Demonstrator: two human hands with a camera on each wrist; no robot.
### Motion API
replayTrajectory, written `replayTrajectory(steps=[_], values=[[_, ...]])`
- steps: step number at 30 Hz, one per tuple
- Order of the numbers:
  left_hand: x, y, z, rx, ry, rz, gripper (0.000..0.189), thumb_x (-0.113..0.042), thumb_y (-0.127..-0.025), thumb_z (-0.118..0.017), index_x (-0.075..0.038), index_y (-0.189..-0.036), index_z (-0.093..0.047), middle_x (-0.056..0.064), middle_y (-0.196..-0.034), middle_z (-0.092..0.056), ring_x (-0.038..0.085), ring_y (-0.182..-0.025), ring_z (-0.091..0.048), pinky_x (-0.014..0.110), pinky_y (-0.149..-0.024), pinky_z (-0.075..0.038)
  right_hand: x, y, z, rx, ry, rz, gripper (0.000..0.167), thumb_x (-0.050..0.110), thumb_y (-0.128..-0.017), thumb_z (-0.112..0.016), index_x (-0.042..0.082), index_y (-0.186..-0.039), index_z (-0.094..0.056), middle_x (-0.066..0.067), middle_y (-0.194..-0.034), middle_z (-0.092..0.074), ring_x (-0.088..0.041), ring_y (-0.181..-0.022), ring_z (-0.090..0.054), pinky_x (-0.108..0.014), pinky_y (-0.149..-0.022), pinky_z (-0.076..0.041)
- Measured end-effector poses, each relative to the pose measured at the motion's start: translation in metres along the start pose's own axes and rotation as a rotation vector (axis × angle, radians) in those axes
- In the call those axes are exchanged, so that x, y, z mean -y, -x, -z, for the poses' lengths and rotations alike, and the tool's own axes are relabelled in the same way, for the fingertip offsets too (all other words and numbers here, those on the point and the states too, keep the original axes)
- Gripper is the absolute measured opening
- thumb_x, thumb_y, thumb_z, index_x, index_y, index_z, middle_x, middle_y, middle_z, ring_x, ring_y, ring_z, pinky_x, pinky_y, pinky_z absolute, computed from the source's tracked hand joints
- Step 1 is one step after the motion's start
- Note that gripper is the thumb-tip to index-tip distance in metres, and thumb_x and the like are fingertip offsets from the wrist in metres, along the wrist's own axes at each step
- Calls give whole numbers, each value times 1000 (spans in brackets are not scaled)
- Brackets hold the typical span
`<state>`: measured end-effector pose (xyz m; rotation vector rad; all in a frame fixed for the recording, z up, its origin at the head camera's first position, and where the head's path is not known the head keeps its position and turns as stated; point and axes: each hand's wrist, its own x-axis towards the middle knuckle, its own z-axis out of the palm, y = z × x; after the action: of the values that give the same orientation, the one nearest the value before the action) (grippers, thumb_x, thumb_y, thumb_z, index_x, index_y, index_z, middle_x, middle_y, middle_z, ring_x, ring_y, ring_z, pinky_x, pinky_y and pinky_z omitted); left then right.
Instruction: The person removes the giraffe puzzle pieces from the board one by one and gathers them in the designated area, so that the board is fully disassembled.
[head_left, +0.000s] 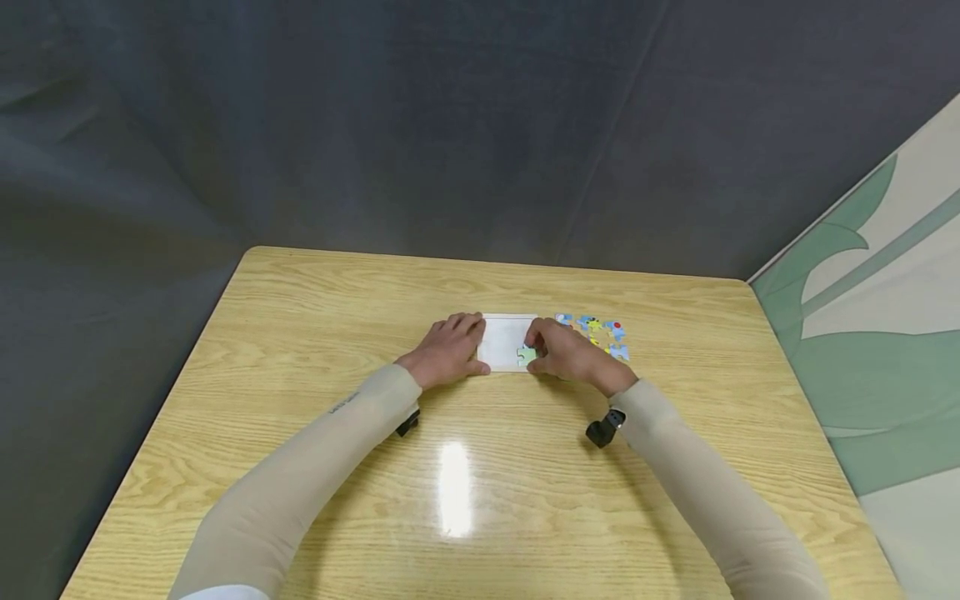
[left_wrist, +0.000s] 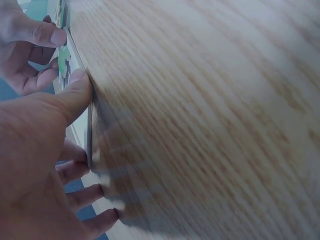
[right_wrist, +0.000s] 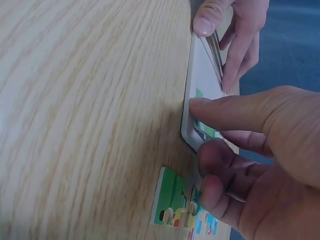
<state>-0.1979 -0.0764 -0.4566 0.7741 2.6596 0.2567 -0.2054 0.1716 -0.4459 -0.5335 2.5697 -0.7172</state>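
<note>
A shallow white puzzle tray (head_left: pixel 501 340) lies flat on the wooden table. My left hand (head_left: pixel 447 350) holds its left end, with the thumb on the near rim and the fingers around the left and far side. At the tray's near right corner is a green jigsaw piece (head_left: pixel 524 357). My right hand (head_left: pixel 568 354) pinches this piece between thumb and fingers, covering part of it. In the right wrist view, the right thumb (right_wrist: pixel 200 106) lies over the tray's near rim beside the piece. Whether the piece is fully flat in the tray cannot be told.
Several loose jigsaw pieces (head_left: pixel 617 332), blue, yellow and red, lie right of the tray, partly behind my right hand. A green-backed piece (right_wrist: pixel 169 195) shows there in the right wrist view. A dark curtain (head_left: pixel 480 133) hangs behind the table (head_left: pixel 337 292).
</note>
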Motion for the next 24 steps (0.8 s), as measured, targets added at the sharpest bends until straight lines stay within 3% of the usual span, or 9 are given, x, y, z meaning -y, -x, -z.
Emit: replayTrajectory(steps=[8, 12, 16, 24], values=[[-1, 0, 0, -1, -14, 3, 87, -53, -108, -56, -4, -171, -20, 12, -180, -15, 32, -167, -17, 56, -133, -25, -3, 0, 0, -3, 30, 31, 45, 8, -95, -81, 5, -135, -61, -15, -113, -63, -23, -94, -59, -36, -82, -51], [-1, 0, -1, -1, -15, 3, 87, -53, -108, -56, -5, -171, -20, 12, -180, -15, 32, -167, -17, 56, -134, -25, -5, 1, 0, -14, 47, 67, 28, 9, -99, -76, 7, -126, -68, -14, -112, -62, -23, -95, -59, -38, -84, -53], [-1, -1, -2, 0, -17, 5, 88, -55, -108, -55, -5, -171, -20, 11, -181, -14, 32, -167, -17, 55, -134, -25, -7, 2, -1, -33, -5, 94, 15, 8, -105, -66, 7, -119, -70, -13, -105, -65, -20, -85, -60, -33, -74, -51], [-1, -1, -2, 1, -8, 9, 87, -54, -108, -55, -5, -171, -20, 11, -181, -14, 32, -167, -17, 55, -133, -25, -8, 4, 2, -31, -120, 115, 15, 6, -110, -56, 4, -117, -68, -14, -97, -70, -18, -71, -62, -28, -61, -49]])
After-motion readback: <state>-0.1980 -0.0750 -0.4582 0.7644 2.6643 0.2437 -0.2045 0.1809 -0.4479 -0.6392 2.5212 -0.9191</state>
